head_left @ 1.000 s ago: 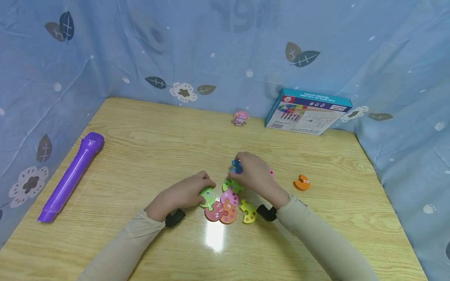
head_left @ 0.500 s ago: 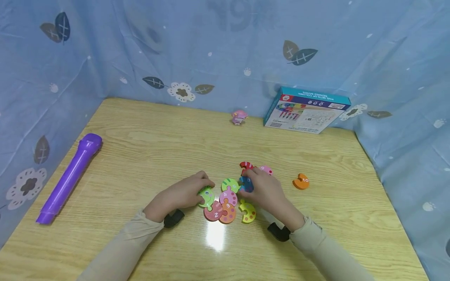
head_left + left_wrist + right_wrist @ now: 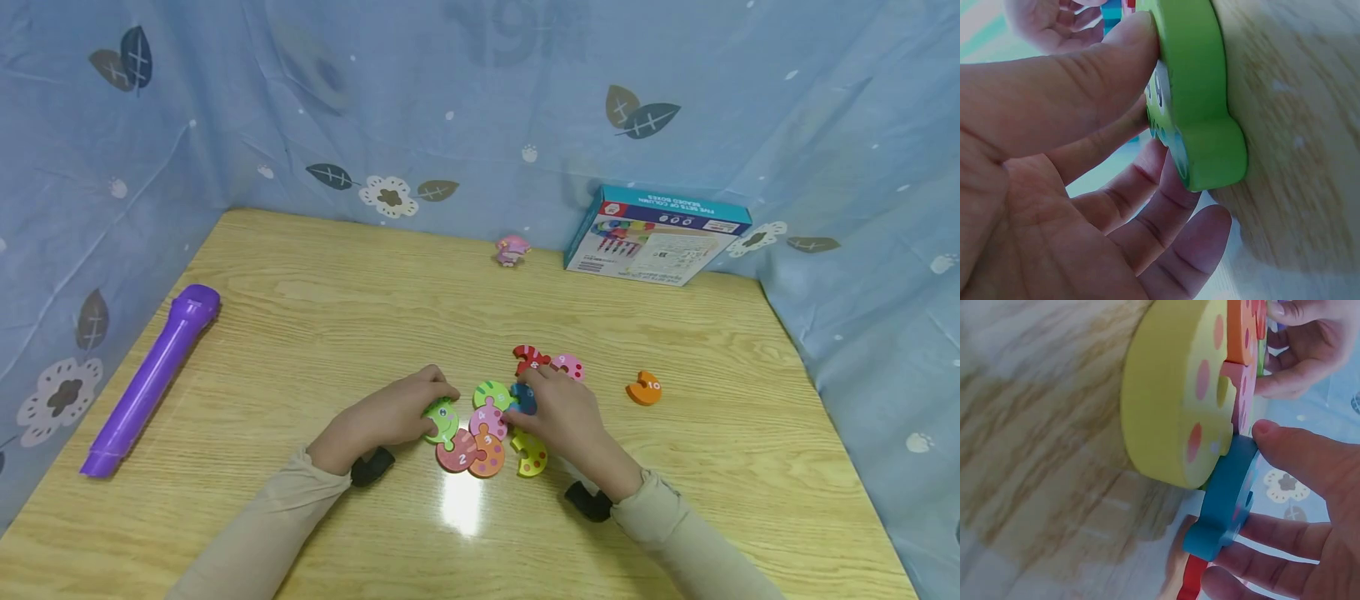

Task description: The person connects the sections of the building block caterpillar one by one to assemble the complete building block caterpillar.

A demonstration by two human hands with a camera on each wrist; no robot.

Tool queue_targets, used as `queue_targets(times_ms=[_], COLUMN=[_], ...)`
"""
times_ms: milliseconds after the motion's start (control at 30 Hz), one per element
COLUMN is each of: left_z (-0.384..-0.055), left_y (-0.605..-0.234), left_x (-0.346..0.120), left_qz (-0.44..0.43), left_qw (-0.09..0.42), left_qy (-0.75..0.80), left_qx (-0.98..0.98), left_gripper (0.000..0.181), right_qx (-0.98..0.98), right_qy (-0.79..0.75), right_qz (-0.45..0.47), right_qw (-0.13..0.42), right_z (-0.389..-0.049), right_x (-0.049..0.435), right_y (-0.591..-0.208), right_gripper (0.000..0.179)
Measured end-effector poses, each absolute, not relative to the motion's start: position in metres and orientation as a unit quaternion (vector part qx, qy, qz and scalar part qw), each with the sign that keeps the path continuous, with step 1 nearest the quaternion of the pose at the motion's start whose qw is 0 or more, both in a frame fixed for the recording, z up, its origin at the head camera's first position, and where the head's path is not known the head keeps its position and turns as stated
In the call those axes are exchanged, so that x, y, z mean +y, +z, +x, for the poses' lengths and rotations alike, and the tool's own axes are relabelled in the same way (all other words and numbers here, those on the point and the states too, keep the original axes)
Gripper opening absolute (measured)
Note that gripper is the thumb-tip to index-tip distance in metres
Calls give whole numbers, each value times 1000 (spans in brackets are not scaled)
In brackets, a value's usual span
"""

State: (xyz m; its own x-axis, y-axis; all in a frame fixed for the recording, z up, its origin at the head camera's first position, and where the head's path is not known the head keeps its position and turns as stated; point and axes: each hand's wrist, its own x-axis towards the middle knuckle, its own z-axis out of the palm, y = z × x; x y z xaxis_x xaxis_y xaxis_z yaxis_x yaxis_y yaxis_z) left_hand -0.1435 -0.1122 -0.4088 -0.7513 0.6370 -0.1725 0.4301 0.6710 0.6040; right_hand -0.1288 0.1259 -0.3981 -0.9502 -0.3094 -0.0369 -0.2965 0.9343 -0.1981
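Observation:
My left hand (image 3: 397, 410) grips the green caterpillar-head puzzle piece (image 3: 442, 421), its thumb against the smiling face in the left wrist view. Joined to the head runs a curved chain: a red 2 piece (image 3: 456, 454), an orange 3 piece (image 3: 491, 460), a pink 4 piece (image 3: 486, 421) and a striped green piece (image 3: 491, 393). My right hand (image 3: 561, 417) pinches a blue puzzle piece (image 3: 1229, 494) right at the striped green one's knob. A yellow spotted piece (image 3: 532, 456) lies just below that hand, close to the chain.
Beyond the right hand lie a red 8 piece (image 3: 527, 357) and a pink 9 piece (image 3: 568, 367); an orange 10 piece (image 3: 645, 389) is farther right. A purple microphone-shaped tube (image 3: 150, 379) lies left. At the back stand a pink figurine (image 3: 512, 250) and a box (image 3: 656, 237).
My right hand has brought the blue piece down and right, from above the striped green piece to its right side, uncovering the red and pink pieces behind. The left hand keeps its place.

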Motion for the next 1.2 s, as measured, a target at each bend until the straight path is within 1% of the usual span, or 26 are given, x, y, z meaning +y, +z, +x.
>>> queue_targets(times_ms=[467,767,900,1000,1100,1200], left_z=[-144,-144,-144,-144,-144,-144], left_y=[-407,-408,-410,-410,-410,-410], left_x=[-111,-111,-112,-112,-112,-113], left_qz=[296,294,295,296,297,298], left_qw=[193,193,192,191,192,192], left_qy=[276,275,276,277,279,279], left_qx=[894,895,895,894,893,893], left_gripper=[47,47,47,47,47,47], right_qx=[981,980,978,976,972,966], right_qy=[-57,-68,-85,-100,-114,-119], right_qz=[-179,-180,-185,-190,-202,-226], right_qw=[49,55,40,27,27,30], right_z=[-137,-136,-131,-123,-111,-98], right_x=[121,122,126,132,139,145], right_y=[-391,-393,-394,-393,-393,-395], right_gripper=[51,49,52,50,44,46])
